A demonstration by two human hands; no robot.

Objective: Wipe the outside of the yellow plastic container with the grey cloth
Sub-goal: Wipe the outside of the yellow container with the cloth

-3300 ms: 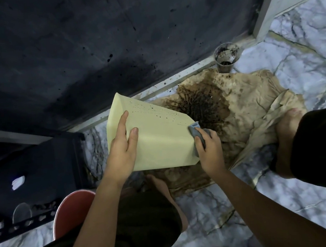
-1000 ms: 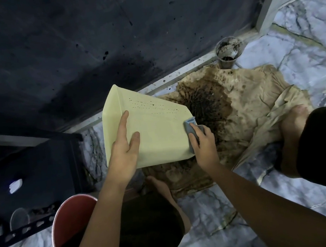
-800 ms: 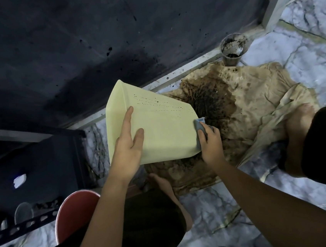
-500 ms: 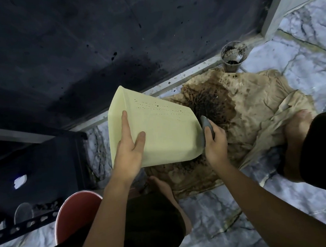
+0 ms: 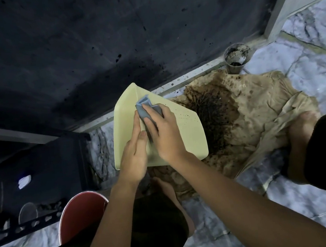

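The pale yellow plastic container [image 5: 187, 133] is tipped on edge above the floor, its flat side facing me, with small dark specks near its upper right. My left hand [image 5: 134, 156] lies flat against its near face and steadies it. My right hand [image 5: 164, 133] presses the grey cloth [image 5: 143, 110] against the container's upper left area, close to the top corner. The cloth is bunched under my fingers, and only its top part shows.
A crumpled brown paper [image 5: 257, 113] stained with dark soil covers the marble floor under the container. A dirty cup [image 5: 236, 57] stands by the metal door track. A red stool [image 5: 79, 214] and a black rack [image 5: 33, 177] sit at the left. My bare feet rest on the paper.
My right hand has carried the cloth from the container's right edge across to its upper left part. My left hand has kept its place on the near face.
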